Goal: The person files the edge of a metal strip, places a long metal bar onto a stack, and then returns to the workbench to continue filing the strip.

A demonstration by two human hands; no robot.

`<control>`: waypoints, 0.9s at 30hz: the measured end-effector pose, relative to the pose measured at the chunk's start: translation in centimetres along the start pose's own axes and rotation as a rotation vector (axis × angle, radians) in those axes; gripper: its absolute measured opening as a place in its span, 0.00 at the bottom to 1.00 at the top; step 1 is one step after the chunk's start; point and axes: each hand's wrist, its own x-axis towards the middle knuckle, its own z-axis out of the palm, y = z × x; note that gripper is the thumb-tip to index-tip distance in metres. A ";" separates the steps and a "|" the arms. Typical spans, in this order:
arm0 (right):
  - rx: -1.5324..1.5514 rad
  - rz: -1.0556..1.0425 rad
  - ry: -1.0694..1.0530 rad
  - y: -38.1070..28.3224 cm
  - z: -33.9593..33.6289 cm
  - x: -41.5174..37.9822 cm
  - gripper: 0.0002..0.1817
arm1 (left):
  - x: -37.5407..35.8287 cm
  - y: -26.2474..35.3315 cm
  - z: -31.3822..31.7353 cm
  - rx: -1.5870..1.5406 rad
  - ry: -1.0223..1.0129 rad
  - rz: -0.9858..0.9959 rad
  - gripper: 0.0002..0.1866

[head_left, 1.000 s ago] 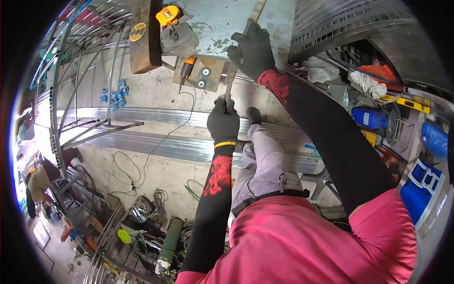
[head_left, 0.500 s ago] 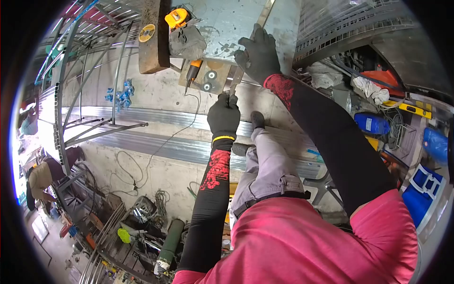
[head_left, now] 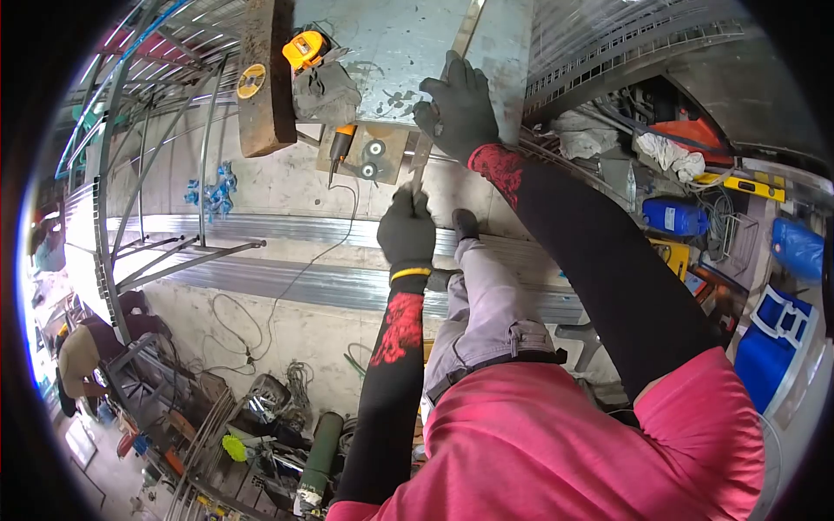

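A long flat metal bar [head_left: 467, 30] lies across the bluish-grey tabletop [head_left: 373, 52] and sticks out over its near edge. My right hand [head_left: 462, 108], in a dark grey glove, rests over the bar near that edge, fingers along it and thumb to the left. My left hand [head_left: 407, 227], gloved too, is closed around the near end of the bar, just off the table. Whether that end is one piece with the bar, I cannot make out. Beside it, a board [head_left: 388, 149] with two small round discs and an orange-and-black corded tool [head_left: 341, 143] lies below the table edge.
A yellow tape measure [head_left: 304, 50] and a grey cloth [head_left: 326, 91] sit at the table's left, beside a rusty steel beam [head_left: 266, 87]. Metal profiles [head_left: 287, 276] and a cord cross the floor. To my right are a blue canister [head_left: 674, 217] and a yellow level [head_left: 751, 186].
The view has shifted slightly, so the table and right hand appear farther left and lower. Both hands keep their places on the bar; the left one appears a little lower.
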 end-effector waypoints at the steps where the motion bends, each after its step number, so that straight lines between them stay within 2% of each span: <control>1: 0.009 -0.003 -0.004 0.1 -0.1 0.1 0.18 | -1.3 -1.3 -0.4 -0.029 0.009 -0.011 0.14; 2: 0.016 -0.001 -0.009 0.2 -0.2 -0.1 0.18 | -2.7 -2.0 -1.4 -0.170 -0.034 -0.126 0.14; 5: -0.010 0.042 -0.084 0.2 -0.1 -0.1 0.23 | -4.3 -4.4 -0.9 -0.092 0.052 -0.039 0.12; 6: 0.001 0.042 -0.090 -0.2 -0.2 -0.4 0.23 | -3.7 -3.2 -0.8 -0.203 0.020 -0.064 0.13; 8: 0.006 0.064 -0.087 -0.3 -0.5 0.1 0.23 | -1.2 -1.5 0.7 -0.077 0.062 0.012 0.14; 10: -0.007 0.057 -0.111 -0.1 -0.4 0.0 0.23 | 0.6 0.2 0.4 -0.095 0.001 -0.026 0.16; 12: -0.024 0.057 -0.141 -0.1 -0.3 0.2 0.23 | 0.1 -1.3 0.2 -0.026 -0.011 0.018 0.16; 14: -0.021 0.057 -0.131 -0.1 -0.3 0.1 0.23 | -1.6 -3.8 -0.2 -0.132 0.072 0.059 0.17; 15: -0.023 0.055 -0.117 0.0 -0.3 -0.1 0.23 | -3.1 -4.2 -1.4 -0.155 -0.040 -0.080 0.16; 18: -0.009 0.014 -0.077 0.3 0.0 -0.1 0.23 | -3.1 -3.3 -1.6 -0.126 -0.034 -0.121 0.16; 22: -0.018 0.009 -0.072 0.3 0.0 -0.1 0.23 | 0.9 -0.1 -1.4 0.030 -0.020 0.008 0.15; 24: 0.021 0.003 -0.065 0.4 0.2 -0.1 0.23 | 0.6 -1.1 -1.7 0.020 -0.058 0.023 0.14; 25: 0.021 0.009 -0.068 0.5 0.3 -0.2 0.23 | -0.3 -2.0 -2.1 -0.008 0.004 0.089 0.13; 27: 0.016 0.020 -0.059 0.2 -0.2 -0.1 0.23 | -2.7 -4.7 -2.9 0.017 -0.061 0.028 0.14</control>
